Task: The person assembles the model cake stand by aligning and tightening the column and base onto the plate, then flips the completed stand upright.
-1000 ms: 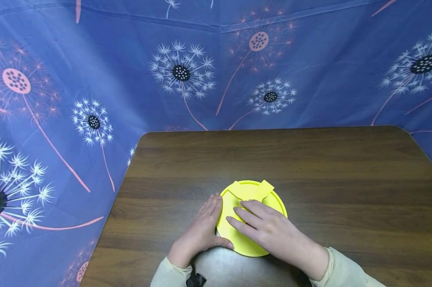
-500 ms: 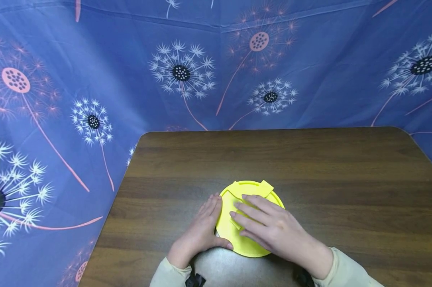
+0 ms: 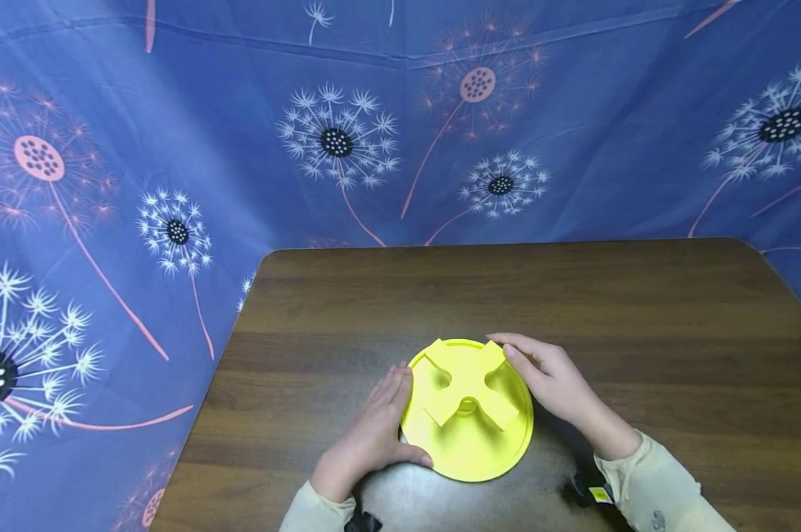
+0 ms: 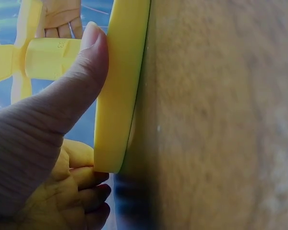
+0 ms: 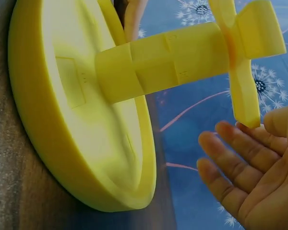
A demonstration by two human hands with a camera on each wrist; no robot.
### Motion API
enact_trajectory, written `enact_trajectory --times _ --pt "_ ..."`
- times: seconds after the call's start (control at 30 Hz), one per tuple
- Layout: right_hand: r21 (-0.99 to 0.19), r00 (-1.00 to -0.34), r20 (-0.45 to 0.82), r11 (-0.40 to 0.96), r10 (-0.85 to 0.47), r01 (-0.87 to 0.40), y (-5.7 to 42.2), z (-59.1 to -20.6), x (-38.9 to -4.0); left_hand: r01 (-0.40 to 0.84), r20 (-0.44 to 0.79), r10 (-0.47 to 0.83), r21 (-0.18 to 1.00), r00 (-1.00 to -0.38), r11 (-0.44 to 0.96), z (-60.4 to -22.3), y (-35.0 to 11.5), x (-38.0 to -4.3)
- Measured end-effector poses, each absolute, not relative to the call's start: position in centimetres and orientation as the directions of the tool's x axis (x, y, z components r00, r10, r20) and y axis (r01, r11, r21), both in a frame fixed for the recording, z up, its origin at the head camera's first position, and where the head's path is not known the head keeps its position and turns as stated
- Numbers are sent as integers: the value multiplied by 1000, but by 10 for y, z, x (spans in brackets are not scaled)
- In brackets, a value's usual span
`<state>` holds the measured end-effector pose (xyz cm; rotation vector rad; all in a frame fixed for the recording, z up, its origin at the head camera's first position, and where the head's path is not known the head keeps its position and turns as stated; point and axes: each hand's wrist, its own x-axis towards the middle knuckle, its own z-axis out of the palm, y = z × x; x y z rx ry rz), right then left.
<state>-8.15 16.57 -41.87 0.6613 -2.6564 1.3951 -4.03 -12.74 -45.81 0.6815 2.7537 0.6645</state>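
Observation:
A yellow round base [image 3: 467, 462] with a raised rim lies on the table. From its middle rises a thick yellow post [image 5: 163, 57], topped by a four-armed yellow cross piece [image 3: 470, 384]. My left hand [image 3: 367, 436] holds the base at its left side, the thumb over the rim and the fingers along the outer edge. Beside the far right arm of the cross is my right hand [image 3: 560, 384], its thumb and index finger pinching that arm's tip. In the right wrist view the other fingers are loosely bent below the cross.
The brown wooden table [image 3: 347, 295] extends around the base on all sides. Behind and to the left hangs a blue cloth [image 3: 241, 133] printed with dandelions. A dark wrist strap with a yellow-green label [image 3: 600, 495] shows at my right sleeve.
My right hand has moved from over the middle of the cross piece to its far right arm, uncovering the cross. The left hand stays in place on the base.

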Motion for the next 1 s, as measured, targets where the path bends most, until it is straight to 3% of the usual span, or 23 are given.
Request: enact_trajectory --times 0.37,0.6,0.8,1.0 --pt "-906 -917 207 288 -340 -311 177 -413 -70 388 -100 487 477 -868 789 -455 -128 -41" --pt "-912 -928 179 300 -326 -282 181 -415 -57 379 -107 484 486 -869 788 -456 -128 -39" --pt "-937 -925 177 229 -337 -263 182 -417 -45 375 -120 485 484 -866 790 -457 -128 -38" --pt "-895 -908 260 270 -328 -354 177 -421 -34 378 -120 487 482 -865 791 -457 -128 -38"
